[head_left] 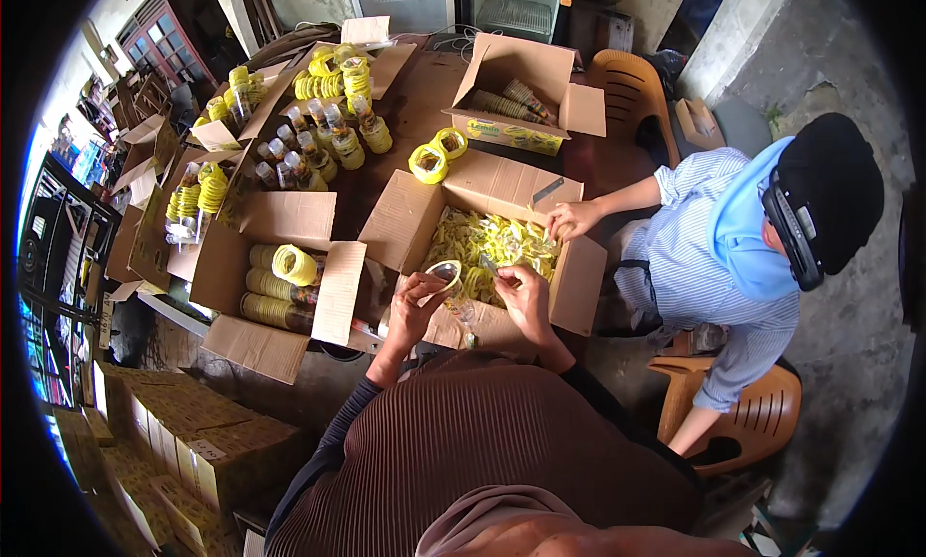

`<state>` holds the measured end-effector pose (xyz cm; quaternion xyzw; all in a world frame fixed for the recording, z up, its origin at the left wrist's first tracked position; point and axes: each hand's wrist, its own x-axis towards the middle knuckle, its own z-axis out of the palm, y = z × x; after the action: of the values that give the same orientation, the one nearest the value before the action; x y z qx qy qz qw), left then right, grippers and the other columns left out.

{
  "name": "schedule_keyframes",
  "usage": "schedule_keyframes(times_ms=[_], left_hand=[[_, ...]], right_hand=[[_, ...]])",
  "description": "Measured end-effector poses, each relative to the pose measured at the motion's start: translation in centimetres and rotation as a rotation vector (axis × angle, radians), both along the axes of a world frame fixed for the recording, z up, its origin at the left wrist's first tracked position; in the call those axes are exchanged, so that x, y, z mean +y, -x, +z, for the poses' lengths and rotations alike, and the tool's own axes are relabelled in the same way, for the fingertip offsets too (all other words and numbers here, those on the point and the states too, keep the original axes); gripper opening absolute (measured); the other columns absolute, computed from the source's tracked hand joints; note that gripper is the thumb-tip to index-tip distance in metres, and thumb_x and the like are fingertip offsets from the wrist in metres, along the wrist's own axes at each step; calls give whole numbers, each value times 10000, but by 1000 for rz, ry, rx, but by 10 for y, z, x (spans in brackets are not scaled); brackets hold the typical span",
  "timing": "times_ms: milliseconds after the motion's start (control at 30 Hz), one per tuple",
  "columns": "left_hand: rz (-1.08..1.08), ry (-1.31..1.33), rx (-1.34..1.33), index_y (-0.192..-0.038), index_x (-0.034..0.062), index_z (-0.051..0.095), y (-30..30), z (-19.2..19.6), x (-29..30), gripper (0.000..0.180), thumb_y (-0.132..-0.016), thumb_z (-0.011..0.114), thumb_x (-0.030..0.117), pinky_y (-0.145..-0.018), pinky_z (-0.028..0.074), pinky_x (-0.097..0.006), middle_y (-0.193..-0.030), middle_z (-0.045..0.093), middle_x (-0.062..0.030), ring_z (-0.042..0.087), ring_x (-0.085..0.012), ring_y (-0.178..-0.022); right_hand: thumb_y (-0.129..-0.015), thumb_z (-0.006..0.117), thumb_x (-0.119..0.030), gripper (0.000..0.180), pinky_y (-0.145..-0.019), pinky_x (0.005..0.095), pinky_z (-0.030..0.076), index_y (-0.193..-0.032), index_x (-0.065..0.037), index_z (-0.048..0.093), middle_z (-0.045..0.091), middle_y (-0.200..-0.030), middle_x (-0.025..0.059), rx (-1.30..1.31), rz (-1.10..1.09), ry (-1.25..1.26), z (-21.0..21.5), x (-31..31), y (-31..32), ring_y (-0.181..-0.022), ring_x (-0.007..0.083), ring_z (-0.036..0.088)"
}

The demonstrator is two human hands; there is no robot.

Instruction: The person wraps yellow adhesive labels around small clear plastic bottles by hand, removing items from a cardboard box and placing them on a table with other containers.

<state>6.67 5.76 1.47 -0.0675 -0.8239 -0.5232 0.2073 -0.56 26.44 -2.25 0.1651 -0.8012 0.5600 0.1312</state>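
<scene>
My left hand [413, 311] is closed around a clear plastic cup [445, 271] with a pale yellow rim, tilted over the near left edge of an open cardboard box. Small yellow-and-clear sachets [516, 241] fill that cardboard box [381, 231]. Above them, near the cup, the fingers of my right hand [526, 297] pinch a small sachet [488, 264], partly hidden. At the box's right side a co-worker's hand [571, 219] reaches in over the sachets.
Left of me, an open box [227, 268] holds stacked yellow-rimmed cups. Filled cups [307, 152] stand in groups farther back, and two yellow-rimmed cups [429, 163] sit behind the sachet box. Another cup box [482, 80] stands behind. A co-worker [714, 219] sits at right near orange chairs [762, 412].
</scene>
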Motion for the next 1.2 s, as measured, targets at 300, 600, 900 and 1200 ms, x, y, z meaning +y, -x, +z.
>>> schedule_keyframes(times_ms=[300, 600, 900, 1200], left_hand=[[18, -69, -126, -1014, -21, 643, -4, -2, 6, 195, -835, 692, 39, -781, 583, -303, -953, 637, -124, 677, -208, -877], [113, 77, -170, -901, 0, 689, -2, 12, 21, 120, -808, 722, 68, -661, 539, -333, -812, 629, -140, 675, -252, -767], [97, 171, -35, -922, 0, 694, 6, 6, 24, 145, -786, 731, 35, -776, 525, -365, -860, 631, -177, 661, -337, -922], [-19, 207, -44, -925, 25, 695, 8, -1, 25, 169, -763, 727, -7, -784, 516, -350, -799, 569, -127, 641, -276, -819]], right_hand=[[-741, 699, -18, 136, -589, 351, 492, -859, -49, 641, 586, -771, 81, 167, 107, -172, 33, -19, -23, -684, 261, 613], [-753, 702, -74, 165, -621, 390, 492, -904, -68, 637, 556, -828, 81, 186, 135, -266, 29, -22, -25, -731, 285, 608], [-718, 700, -15, 138, -576, 364, 482, -833, -50, 634, 597, -754, 94, 124, -19, -50, 25, -17, -13, -636, 278, 605], [-732, 691, -32, 114, -599, 373, 485, -828, -58, 635, 573, -775, 97, 129, 1, -202, 23, -10, -8, -689, 284, 608]])
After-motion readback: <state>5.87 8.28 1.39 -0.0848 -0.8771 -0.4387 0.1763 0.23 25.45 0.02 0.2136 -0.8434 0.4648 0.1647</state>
